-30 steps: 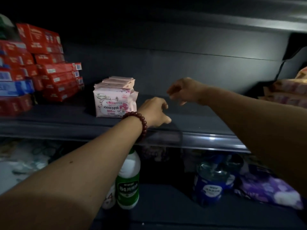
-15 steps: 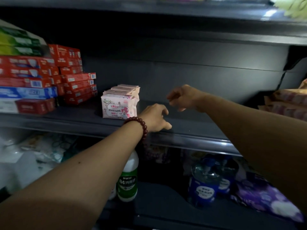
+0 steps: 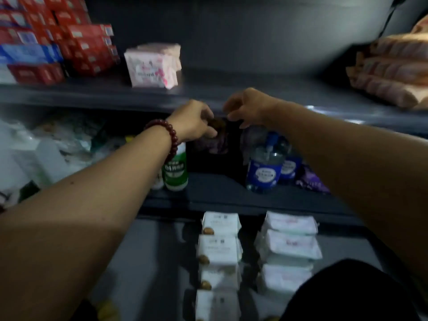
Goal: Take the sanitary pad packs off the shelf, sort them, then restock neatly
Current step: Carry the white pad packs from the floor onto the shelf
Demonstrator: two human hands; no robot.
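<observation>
Status: sorting looks done, restocking mostly still to do.

On the floor (image 3: pixel 150 251) below us lie two rows of white pad packs. In the left row (image 3: pixel 218 249) each pack carries a small brown mark; the right row (image 3: pixel 288 245) has faint pink print. The rows run side by side, a narrow gap between them.

On the shelf (image 3: pixel 254 89) we see one stack of pink packs (image 3: pixel 151 66), just right of the red boxes (image 3: pixel 85 49). The peach packs (image 3: pixel 391 70) lie well apart at the far right.

The left hand (image 3: pixel 194 122) and right hand (image 3: pixel 247 107) hang close together at the shelf's front edge.
- Right hand: fingers loosely curled, nothing in them.
- Left hand: fingers curled, a dark blur at the fingertips. We cannot tell whether it holds anything.

Remaining, in our judgement: lift both rows onto the shelf beside the pink packs, kind by kind.
</observation>
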